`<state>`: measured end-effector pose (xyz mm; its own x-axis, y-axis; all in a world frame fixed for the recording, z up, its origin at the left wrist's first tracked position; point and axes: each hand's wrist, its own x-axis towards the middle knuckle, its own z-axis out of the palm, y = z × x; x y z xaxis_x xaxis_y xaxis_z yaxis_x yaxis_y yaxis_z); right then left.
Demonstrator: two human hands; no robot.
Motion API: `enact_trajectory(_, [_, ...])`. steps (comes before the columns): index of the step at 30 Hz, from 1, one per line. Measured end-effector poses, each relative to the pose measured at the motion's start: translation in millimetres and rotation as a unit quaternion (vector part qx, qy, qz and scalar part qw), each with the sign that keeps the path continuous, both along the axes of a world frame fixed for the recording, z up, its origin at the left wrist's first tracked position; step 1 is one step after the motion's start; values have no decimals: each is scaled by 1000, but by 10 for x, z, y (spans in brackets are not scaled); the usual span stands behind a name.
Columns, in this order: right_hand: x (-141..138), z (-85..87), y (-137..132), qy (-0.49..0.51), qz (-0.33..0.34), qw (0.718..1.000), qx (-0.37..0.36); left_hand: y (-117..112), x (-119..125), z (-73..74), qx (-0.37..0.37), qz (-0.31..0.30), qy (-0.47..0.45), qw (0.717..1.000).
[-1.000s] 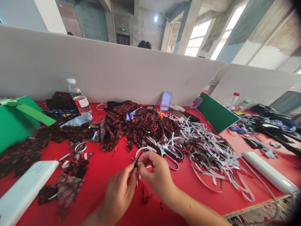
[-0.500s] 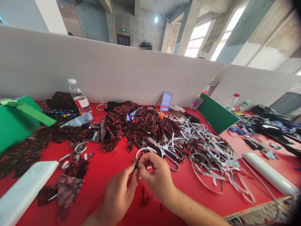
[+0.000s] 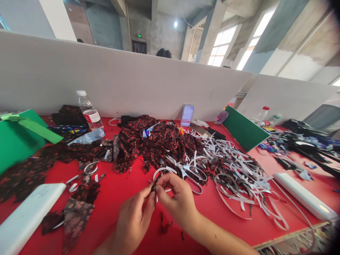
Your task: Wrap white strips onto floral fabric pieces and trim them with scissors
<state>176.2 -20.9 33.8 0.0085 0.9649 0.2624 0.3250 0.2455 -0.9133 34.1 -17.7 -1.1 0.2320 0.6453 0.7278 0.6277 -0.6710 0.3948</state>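
Note:
My left hand (image 3: pixel 134 219) and my right hand (image 3: pixel 176 198) meet above the red table (image 3: pixel 220 216), fingertips pinched together on a small dark strip of cloth (image 3: pixel 154 185). A white curved band (image 3: pixel 162 170) shows just behind the fingers. Grey scissors (image 3: pixel 187 170) lie right beyond my right hand, at the edge of a heap of black cloth with red flowers (image 3: pixel 154 141). A small dark scrap (image 3: pixel 164 225) lies on the table under my wrists.
A pile of white and grey strips (image 3: pixel 239 170) spreads to the right. A water bottle (image 3: pixel 89 111) stands back left, green boards (image 3: pixel 16 136) (image 3: pixel 245 129) at both sides, white flat devices (image 3: pixel 26 216) (image 3: pixel 305 196) near the front corners. Dark cloth scraps (image 3: pixel 77 212) lie front left.
Almost nothing differs: both hands keep their pinch on the small strip, with only slight finger shifts and a small camera drift.

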Motion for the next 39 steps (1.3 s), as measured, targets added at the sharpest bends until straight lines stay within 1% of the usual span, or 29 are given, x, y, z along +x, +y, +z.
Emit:
enact_trajectory(3, [7,4,-13,21,18,1000,16,-9,-7,4,15,4,6,1000])
enact_trajectory(7, [7,-6,-13,51,36,998,17,-17,-17,-17,24,9,17,1000])
enact_trajectory(13, [-1,-11,2,36,20,999,22,-17,-31,-71,20,-4,13,1000])
enact_trajectory(16, [3,-3,2,29,15,999,30,-13,-29,-73,14,-11,6,1000])
enact_trajectory(19, [21,7,4,26,18,998,45,12,-23,-42,-15,-43,-7,999])
enact_trajectory(22, [52,25,16,42,43,997,54,53,-28,4,-79,-83,-36,993])
enact_trajectory(25, [85,47,31,65,73,995,30,86,-52,25,-166,-146,-85,972])
enact_trajectory(27, [104,57,39,92,96,991,2,99,-73,17,-228,-186,-122,948])
enact_trajectory(30, [125,66,48,143,133,980,-29,107,-92,2,-298,-220,-177,912])
enact_trajectory(33, [136,84,50,162,147,975,-31,109,-85,17,-333,-249,-234,879])
enact_trajectory(36, [139,116,38,127,135,983,-6,105,-71,46,-357,-264,-284,850])
enact_trajectory(37, [139,126,32,107,128,986,11,104,-70,50,-364,-260,-292,845])
enact_trajectory(39, [140,139,22,67,113,990,42,104,-77,44,-368,-243,-288,850])
